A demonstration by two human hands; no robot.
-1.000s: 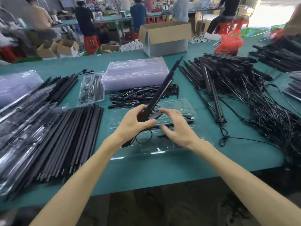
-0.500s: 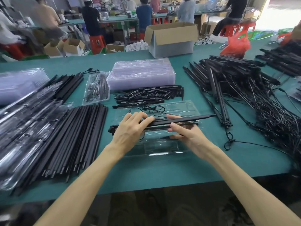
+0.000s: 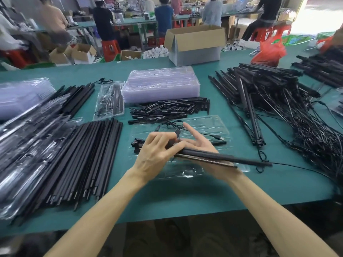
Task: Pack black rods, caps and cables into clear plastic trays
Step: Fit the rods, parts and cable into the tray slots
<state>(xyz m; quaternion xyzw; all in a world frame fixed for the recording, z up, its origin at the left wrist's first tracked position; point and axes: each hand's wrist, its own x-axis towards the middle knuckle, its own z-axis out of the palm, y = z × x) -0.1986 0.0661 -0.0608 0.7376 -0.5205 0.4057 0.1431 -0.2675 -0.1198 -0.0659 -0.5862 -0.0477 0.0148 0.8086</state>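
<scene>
Head view
Held rods: the black rods (image 3: 222,158) are long, slim and matte, lying together as a pair. They run from the left hand out to the lower right. Their far end hangs past the near right corner of the tray.
Left hand: the left hand (image 3: 157,153) grips the rods' left end, with fingers curled over them from above.
Right hand: the right hand (image 3: 199,144) lies palm up beneath the rods and carries them. Its index finger is straight and points away. It is blurred, so I cannot tell where the thumb is.
Tray: the clear plastic tray (image 3: 209,123) lies flat on the green table (image 3: 185,193), directly under both hands.
Cable: a thin black cable (image 3: 172,125) lies coiled at the tray's far edge, and its plug (image 3: 220,137) rests inside on the right.
Caps: a pile of short black caps (image 3: 167,108) lies just behind the tray.
Spare trays: a stack of empty trays (image 3: 161,84) stands behind the caps.
Loose stock: bare rods (image 3: 89,154) lie to the left, and cabled rods (image 3: 278,101) are heaped to the right.
Change: half a second ago the rods lay level across the tray under both hands. Now they are raised and slanted, the right end nearer the person. The right hand has turned palm up.
</scene>
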